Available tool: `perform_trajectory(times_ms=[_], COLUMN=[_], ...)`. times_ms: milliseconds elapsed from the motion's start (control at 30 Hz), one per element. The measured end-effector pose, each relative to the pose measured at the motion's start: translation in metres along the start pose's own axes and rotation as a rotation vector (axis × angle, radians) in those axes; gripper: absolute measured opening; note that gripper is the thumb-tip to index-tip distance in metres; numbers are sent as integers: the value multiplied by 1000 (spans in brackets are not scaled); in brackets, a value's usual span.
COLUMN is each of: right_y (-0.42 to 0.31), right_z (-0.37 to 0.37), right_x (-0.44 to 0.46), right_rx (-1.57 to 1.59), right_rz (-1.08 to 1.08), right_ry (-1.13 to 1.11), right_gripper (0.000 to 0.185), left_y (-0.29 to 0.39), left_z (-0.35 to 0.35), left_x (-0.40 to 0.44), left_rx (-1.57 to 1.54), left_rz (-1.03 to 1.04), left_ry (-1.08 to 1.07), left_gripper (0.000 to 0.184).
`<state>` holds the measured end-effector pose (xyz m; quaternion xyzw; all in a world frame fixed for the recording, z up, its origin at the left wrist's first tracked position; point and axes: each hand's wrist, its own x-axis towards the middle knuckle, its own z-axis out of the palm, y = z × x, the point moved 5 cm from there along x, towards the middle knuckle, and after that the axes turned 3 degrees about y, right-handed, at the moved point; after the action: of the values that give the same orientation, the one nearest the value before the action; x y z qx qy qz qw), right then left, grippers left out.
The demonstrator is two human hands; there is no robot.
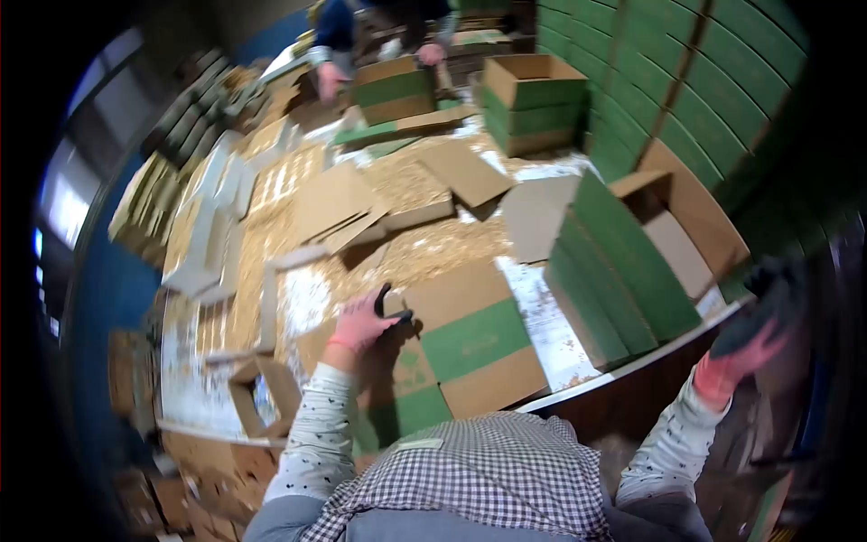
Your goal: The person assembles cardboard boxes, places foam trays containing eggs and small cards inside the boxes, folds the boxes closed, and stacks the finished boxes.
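My left hand (359, 322), in a pink glove with dark fingertips, is over the left part of a flat brown and green cardboard box (474, 339). Its thumb and finger are apart, with nothing seen between them. The flat box lies at the table's near edge, against my checked apron (488, 461). Off to the right, past the table edge, is my right hand (745, 348) in a pink and dark glove; motion blur hides its fingers. Close to it stands an open cardboard box (682, 226), with folded green cardboard (605, 280) leaning on its left side.
Sawdust-like crumbs (433, 248) and loose cardboard sheets (339, 203) cover much of the table. A small open box (264, 397) stands near left. Across the table, a person's hands (432, 54) are at a box (393, 90). Green boxes (668, 63) are stacked at right.
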<state>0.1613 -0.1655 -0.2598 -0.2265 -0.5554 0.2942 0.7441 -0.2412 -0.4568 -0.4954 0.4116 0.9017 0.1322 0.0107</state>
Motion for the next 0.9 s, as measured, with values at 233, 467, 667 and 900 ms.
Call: perform_trajectory(times_ms=[233, 467, 667, 900], right_y=[-42, -35, -54, -55], right_z=[202, 303, 314, 216], right_x=[-176, -187, -237, -244], right_rx=[-521, -547, -399, -294], right_rz=[-711, -720, -873, -684], right_ry=[-1575, -1580, -1469, -1702], right_gripper=[66, 58, 80, 88], left_y=[102, 108, 8, 1], left_z=[-176, -159, -221, -167], left_x=[-46, -171, -115, -53], left_rx=[101, -40, -34, 216], left_rz=[242, 653, -50, -3], left_ry=[440, 416, 512, -41], left_gripper=[53, 25, 62, 43])
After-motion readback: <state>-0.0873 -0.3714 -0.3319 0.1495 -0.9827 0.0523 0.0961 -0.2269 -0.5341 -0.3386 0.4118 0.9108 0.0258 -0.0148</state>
